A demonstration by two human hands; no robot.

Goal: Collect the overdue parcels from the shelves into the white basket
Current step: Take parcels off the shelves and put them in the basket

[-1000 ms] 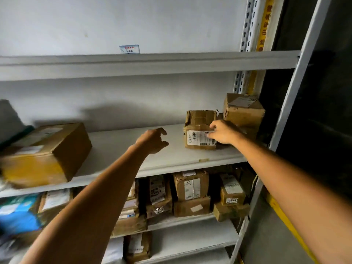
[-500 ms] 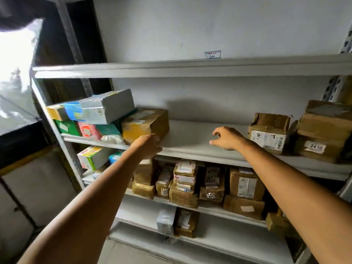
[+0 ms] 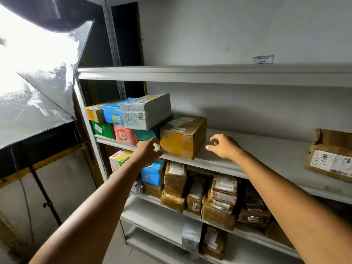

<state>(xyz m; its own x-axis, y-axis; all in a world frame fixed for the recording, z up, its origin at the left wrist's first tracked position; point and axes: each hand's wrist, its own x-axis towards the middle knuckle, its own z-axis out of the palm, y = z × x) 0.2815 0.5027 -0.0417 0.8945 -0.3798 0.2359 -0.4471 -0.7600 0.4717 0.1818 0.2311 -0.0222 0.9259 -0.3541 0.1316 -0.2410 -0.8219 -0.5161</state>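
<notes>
Cardboard parcel on the grey shelf between two hands — left clenched on something white, right loose, empty.

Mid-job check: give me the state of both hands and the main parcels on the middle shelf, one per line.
left hand: closed around a small white scrap, at the brown box's front left corner
right hand: open, empty, over the shelf
brown box with yellow tape: on the shelf, sealed, not lifted
grey box: tilted atop the coloured boxes
torn carton: top flaps ragged, on the shelf
</notes>
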